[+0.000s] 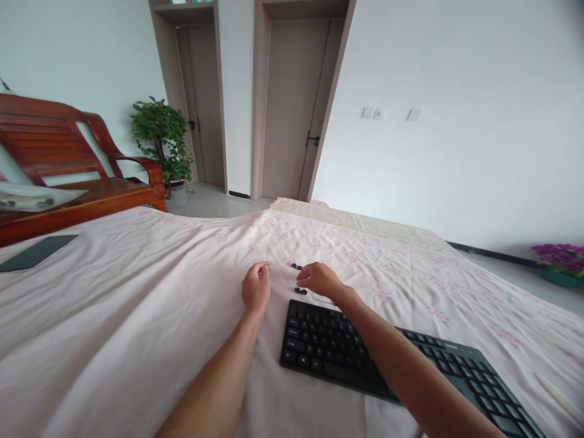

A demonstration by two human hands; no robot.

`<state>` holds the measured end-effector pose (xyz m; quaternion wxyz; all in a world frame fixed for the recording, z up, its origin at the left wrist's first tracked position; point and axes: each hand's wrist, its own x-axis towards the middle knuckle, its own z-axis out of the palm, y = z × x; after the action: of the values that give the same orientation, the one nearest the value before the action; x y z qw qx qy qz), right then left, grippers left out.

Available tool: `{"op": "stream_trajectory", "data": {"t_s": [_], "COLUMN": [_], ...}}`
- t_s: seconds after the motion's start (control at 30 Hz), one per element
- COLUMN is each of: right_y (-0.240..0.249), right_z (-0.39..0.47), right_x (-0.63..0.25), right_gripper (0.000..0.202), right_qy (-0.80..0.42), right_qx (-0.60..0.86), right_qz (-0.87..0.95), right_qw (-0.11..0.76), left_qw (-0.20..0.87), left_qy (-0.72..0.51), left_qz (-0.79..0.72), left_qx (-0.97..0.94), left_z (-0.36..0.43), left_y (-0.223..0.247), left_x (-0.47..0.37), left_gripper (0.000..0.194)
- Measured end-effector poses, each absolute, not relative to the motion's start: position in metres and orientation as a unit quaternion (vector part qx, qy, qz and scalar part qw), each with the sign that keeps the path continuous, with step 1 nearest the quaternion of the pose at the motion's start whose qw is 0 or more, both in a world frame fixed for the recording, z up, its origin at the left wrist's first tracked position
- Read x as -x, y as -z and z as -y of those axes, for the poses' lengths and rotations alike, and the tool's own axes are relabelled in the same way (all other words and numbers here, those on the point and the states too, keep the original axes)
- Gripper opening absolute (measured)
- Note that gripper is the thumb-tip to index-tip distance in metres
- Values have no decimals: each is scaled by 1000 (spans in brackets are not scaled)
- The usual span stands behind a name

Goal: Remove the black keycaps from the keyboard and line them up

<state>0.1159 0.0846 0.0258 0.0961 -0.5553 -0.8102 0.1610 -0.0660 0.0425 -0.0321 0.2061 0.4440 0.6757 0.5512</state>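
Note:
My left hand point(256, 287) rests over the pale cloth, its fingers curled and thumb pressed in; whatever may be inside is too small to make out. To its right, my right hand point(320, 278) points leftward with fingertips pinched together, and I cannot see what is between them. Small black pieces that look like keycaps point(300, 291) lie just below its fingertips, and more black pieces point(296, 266) lie just beyond them. A thin white loop point(322, 297) shows partly under the right wrist. Below it is a black keyboard point(328, 340), with my right forearm crossing above and hiding its middle.
The wrinkled pink-flowered cloth point(150, 304) covers the surface. A dark flat panel point(39, 252) lies at the left edge. Beyond stand a wooden bench point(64, 158), a leafy plant point(162, 137) and closed doors point(294, 109). Purple flowers point(561, 255) are at the far right.

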Motion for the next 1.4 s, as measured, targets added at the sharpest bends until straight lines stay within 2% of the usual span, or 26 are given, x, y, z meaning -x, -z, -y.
{"op": "stream_trajectory", "data": {"t_s": [0.23, 0.47, 0.77, 1.13, 1.23, 1.4], "right_y": [-25, -16, -5, -8, -10, -14], "right_z": [-71, -98, -120, -117, -113, -99], "right_x": [-104, -122, -122, -122, -129, -140], "right_gripper": [19, 21, 37, 41, 38, 22], "right_qy": [-126, -113, -95, -107, -106, -151], "right_qx": [555, 600, 611, 611, 610, 577], "right_qz": [820, 777, 770, 771, 769, 790], "right_qw": [59, 153, 158, 146, 160, 144], "left_qw": [204, 206, 213, 204, 206, 207], "left_qy": [-555, -552, -555, -546, -549, -552], "left_qz": [-674, -677, -675, -682, -680, -675], "left_qx": [-443, -441, -437, -441, -440, -444], "left_z": [-42, -41, -43, -40, -40, -41], "left_y": [31, 30, 32, 28, 29, 32], "left_x": [66, 65, 65, 65, 65, 65], "left_gripper": [31, 31, 30, 32, 32, 32]}}
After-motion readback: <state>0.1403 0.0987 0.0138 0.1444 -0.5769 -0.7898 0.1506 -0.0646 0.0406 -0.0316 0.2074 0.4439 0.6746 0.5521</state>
